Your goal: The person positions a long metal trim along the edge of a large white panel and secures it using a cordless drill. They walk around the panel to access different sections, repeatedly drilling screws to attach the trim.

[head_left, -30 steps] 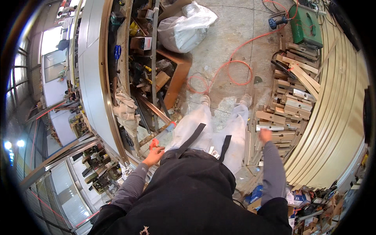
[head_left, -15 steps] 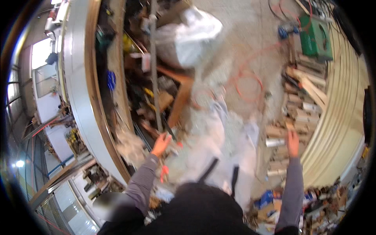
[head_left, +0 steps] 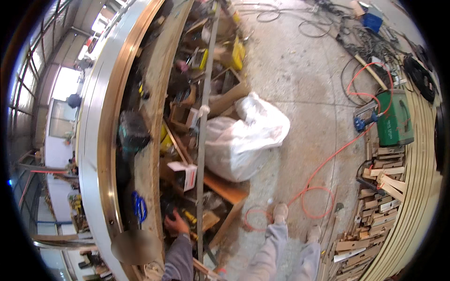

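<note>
Head view: the left hand [head_left: 176, 223] is seen low on the left, reaching into the clutter under the long wooden counter [head_left: 151, 140]. Its fingers are curled over a dark object with a yellow part [head_left: 188, 216]; whether that object is actually clamped cannot be told, as the contact is hidden by the hand and by shadow. The right hand is not in the picture.

Containers: a large white sack [head_left: 243, 136] is set on the concrete floor [head_left: 300, 84] just beside the counter, bulging and gathered at the top, its contents hidden. A small white cardboard box [head_left: 183, 172] is lodged among the clutter above the hand, flap open; its inside is not made out. A brown open box [head_left: 179, 114] is seen further up, contents indistinct. A green case [head_left: 395, 118] stands at the right, lid shut.

An orange hose [head_left: 314, 187] is looped on the floor near the person's shoes. Wood offcuts [head_left: 375, 210] are stacked at the right. A grey metal bar [head_left: 202, 140] runs along the counter's edge and crosses the boxes. A blue tool [head_left: 138, 207] lies on the counter near the hand; its kind is not resolved. Part of the lower left is blurred.
</note>
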A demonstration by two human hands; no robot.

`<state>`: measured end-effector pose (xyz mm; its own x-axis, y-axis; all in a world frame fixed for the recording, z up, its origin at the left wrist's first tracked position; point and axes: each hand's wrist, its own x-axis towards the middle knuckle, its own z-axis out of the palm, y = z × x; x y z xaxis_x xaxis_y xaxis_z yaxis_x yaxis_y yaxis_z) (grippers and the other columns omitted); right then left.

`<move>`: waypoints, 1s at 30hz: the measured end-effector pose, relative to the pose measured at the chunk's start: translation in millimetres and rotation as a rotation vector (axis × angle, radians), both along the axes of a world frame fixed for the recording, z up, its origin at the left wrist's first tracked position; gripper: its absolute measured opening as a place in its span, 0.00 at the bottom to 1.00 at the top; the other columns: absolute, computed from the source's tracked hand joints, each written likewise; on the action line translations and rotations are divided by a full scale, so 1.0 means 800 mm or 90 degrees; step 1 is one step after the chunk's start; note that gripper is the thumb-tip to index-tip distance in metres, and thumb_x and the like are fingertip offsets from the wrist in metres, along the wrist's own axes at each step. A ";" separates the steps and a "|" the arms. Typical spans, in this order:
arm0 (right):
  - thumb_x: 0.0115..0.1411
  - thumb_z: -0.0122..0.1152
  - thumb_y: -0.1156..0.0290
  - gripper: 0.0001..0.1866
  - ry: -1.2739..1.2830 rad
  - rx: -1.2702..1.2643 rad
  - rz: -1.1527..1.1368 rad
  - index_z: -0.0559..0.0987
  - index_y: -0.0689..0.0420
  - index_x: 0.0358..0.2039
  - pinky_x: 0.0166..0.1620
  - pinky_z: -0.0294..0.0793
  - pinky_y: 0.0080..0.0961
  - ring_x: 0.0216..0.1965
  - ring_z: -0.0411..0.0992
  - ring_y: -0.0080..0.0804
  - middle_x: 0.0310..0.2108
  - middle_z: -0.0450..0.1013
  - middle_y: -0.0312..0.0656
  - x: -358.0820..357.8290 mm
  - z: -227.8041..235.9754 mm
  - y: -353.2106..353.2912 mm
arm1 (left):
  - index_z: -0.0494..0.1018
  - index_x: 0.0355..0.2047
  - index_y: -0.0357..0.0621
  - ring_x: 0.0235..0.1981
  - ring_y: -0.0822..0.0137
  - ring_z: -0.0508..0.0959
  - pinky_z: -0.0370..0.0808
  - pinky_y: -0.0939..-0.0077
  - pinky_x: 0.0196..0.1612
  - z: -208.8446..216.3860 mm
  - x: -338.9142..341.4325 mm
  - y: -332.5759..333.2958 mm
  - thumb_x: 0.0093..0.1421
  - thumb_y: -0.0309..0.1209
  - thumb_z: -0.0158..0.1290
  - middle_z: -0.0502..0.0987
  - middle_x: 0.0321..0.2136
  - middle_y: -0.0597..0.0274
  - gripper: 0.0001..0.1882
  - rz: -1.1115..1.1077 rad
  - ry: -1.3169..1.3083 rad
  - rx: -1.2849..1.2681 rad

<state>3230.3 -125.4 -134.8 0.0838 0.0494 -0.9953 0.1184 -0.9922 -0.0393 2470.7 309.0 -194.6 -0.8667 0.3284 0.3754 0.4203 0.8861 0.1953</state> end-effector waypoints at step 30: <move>0.72 0.50 0.51 0.26 -0.049 0.358 -0.005 0.77 0.63 0.51 0.43 0.77 0.36 0.38 0.78 0.34 0.39 0.81 0.45 0.161 0.062 0.044 | 0.55 0.74 0.51 0.68 0.36 0.60 0.58 0.35 0.68 0.247 0.274 -0.033 0.54 0.61 0.62 0.61 0.69 0.39 0.54 0.025 -0.324 -0.177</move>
